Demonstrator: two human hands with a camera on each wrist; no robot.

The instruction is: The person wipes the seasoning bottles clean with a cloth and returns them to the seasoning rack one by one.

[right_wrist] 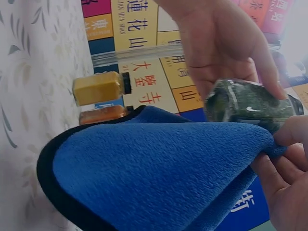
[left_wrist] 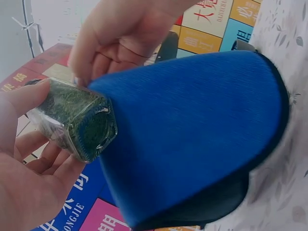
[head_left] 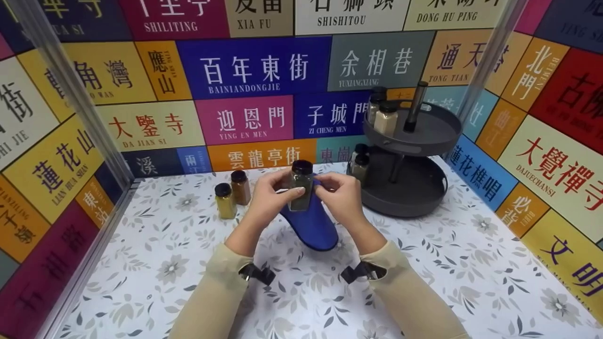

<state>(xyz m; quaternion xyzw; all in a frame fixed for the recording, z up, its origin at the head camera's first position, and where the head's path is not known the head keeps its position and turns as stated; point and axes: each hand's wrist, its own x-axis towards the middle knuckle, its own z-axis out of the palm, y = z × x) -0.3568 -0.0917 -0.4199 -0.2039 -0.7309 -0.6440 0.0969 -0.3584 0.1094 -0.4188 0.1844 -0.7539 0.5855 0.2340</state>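
A glass jar of dark green flakes with a black lid (head_left: pixel 300 188) is held up in my left hand (head_left: pixel 271 195), thumb across its side and fingers around it; the left wrist view shows the same jar (left_wrist: pixel 72 118) tilted, base toward the camera. My right hand (head_left: pixel 341 195) pinches a blue cloth with dark edging (head_left: pixel 315 226) by its upper part, between thumb and fingers, close beside the jar. In the right wrist view the cloth (right_wrist: pixel 159 168) hangs folded below the pinch (right_wrist: pixel 288 163).
A yellow-filled jar (head_left: pixel 226 202) and a reddish-brown one (head_left: pixel 240 188) stand left of my hands on the flowered table (head_left: pixel 174 273). At the right is a two-tier dark round rack (head_left: pixel 400 207) bearing several jars. Sign-covered panels (head_left: pixel 254 70) stand behind.
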